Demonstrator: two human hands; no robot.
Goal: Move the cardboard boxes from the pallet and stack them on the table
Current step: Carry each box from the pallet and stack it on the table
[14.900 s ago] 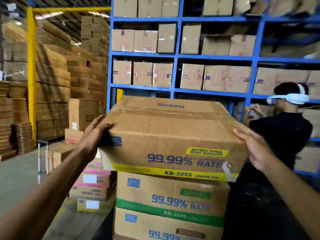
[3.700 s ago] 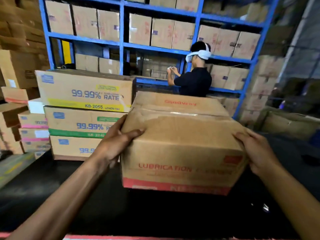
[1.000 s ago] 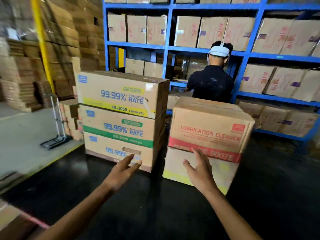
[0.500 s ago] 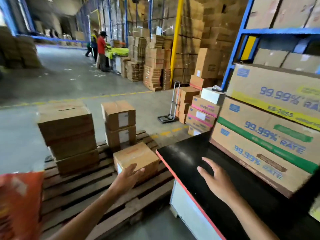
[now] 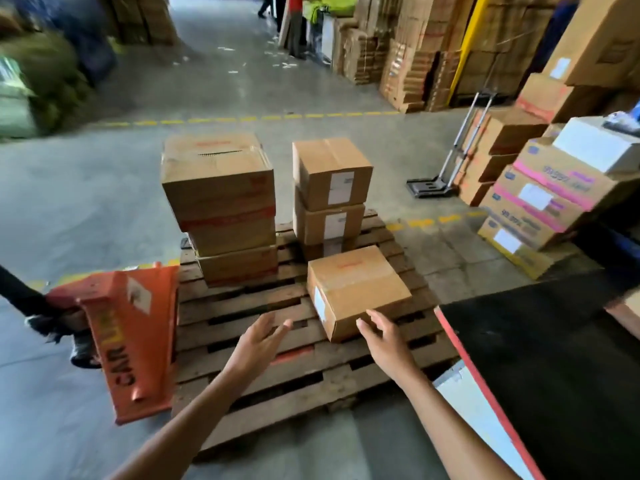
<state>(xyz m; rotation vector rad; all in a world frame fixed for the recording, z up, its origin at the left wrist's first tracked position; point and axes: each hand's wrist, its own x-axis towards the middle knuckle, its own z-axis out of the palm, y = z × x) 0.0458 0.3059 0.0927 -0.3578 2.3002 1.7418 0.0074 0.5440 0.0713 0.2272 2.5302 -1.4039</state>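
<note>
A wooden pallet [image 5: 263,386] lies on the floor in front of me. A single cardboard box [image 5: 356,285] sits at its near right. Behind it stands a narrow stack of small boxes [image 5: 330,192] with white labels. To the left rises a stack of wider boxes [image 5: 221,202] with red stripes. My left hand [image 5: 258,344] hovers open over the bare slats, left of the single box. My right hand [image 5: 384,341] is open with its fingertips at that box's near corner. The black table [image 5: 554,358] with a red edge is at the right.
An orange pallet jack [image 5: 135,334] stands against the pallet's left side. A folding hand trolley [image 5: 446,168] and stacked printed boxes [image 5: 540,209] stand on the floor at the right. More carton stacks line the far aisle, where people stand.
My view has swung from the table down to the pallet. Both empty hands have moved toward the single box at the near right; the right hand now reaches its corner.
</note>
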